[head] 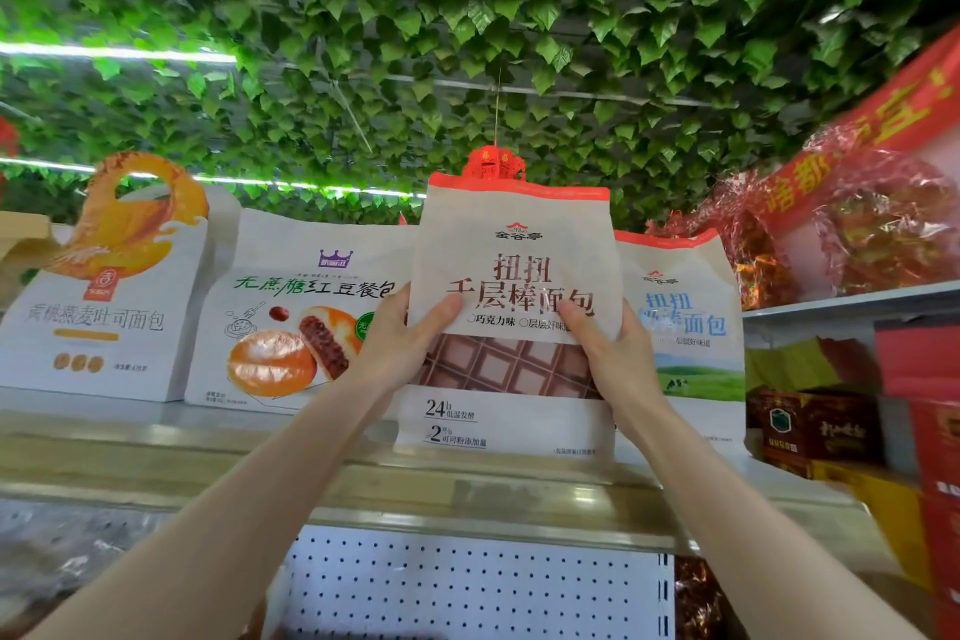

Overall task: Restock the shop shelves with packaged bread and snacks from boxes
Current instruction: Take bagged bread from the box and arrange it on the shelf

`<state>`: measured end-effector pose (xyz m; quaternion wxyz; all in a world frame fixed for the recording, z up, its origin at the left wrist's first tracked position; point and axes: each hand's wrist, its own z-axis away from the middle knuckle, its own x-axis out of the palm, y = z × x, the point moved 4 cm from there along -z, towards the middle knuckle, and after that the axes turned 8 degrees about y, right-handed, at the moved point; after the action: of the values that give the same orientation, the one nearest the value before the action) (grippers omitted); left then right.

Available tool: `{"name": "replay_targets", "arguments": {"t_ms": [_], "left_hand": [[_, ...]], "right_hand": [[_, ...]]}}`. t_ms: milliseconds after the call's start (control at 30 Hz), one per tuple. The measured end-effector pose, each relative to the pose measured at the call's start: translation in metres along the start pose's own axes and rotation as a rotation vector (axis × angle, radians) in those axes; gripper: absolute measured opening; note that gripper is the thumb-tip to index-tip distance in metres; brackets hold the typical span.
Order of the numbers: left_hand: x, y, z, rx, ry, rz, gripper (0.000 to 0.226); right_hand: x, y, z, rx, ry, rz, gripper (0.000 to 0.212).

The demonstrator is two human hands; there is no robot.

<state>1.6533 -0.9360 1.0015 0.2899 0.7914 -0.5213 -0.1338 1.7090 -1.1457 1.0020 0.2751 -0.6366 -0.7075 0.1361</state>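
A tall bread bag with a chocolate-grid pattern and a red top strip stands upright on the top shelf. My left hand grips its left edge and my right hand grips its right edge, thumbs across the front. Right behind it on the right stands a like bag with blue lettering. To its left are a red-bean bun bag and a yellow-peach oat toast bag.
Red and gold gift boxes fill the neighbouring shelf on the right, with red cellophane hampers and a red banner above. A white pegboard panel lies below the shelf lip. Green artificial leaves cover the ceiling.
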Motion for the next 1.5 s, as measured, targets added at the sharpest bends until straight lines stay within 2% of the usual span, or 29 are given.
{"name": "replay_targets", "arguments": {"t_ms": [100,233,667,933,1267,1500], "left_hand": [[-0.002,-0.003,0.004,-0.002,-0.014,-0.012,0.011],[-0.004,-0.005,0.009,-0.046,-0.037,-0.002,0.03],[-0.025,-0.014,0.035,-0.079,-0.128,-0.196,0.055],[-0.022,-0.004,0.036,-0.036,-0.097,-0.105,0.098],[-0.023,-0.006,0.025,0.047,-0.125,-0.206,0.088],[-0.02,-0.002,0.02,0.022,-0.093,-0.269,0.084]], "right_hand": [[-0.001,0.002,0.003,0.013,-0.015,0.002,0.016],[-0.006,0.003,0.008,0.02,-0.028,0.014,0.02],[-0.029,0.0,0.039,-0.017,-0.137,0.253,0.089],[-0.031,-0.001,0.034,-0.087,-0.142,0.341,0.082],[-0.031,0.0,0.028,-0.07,-0.15,0.417,0.081],[-0.033,-0.006,0.024,-0.031,-0.184,0.449,0.083]]}}
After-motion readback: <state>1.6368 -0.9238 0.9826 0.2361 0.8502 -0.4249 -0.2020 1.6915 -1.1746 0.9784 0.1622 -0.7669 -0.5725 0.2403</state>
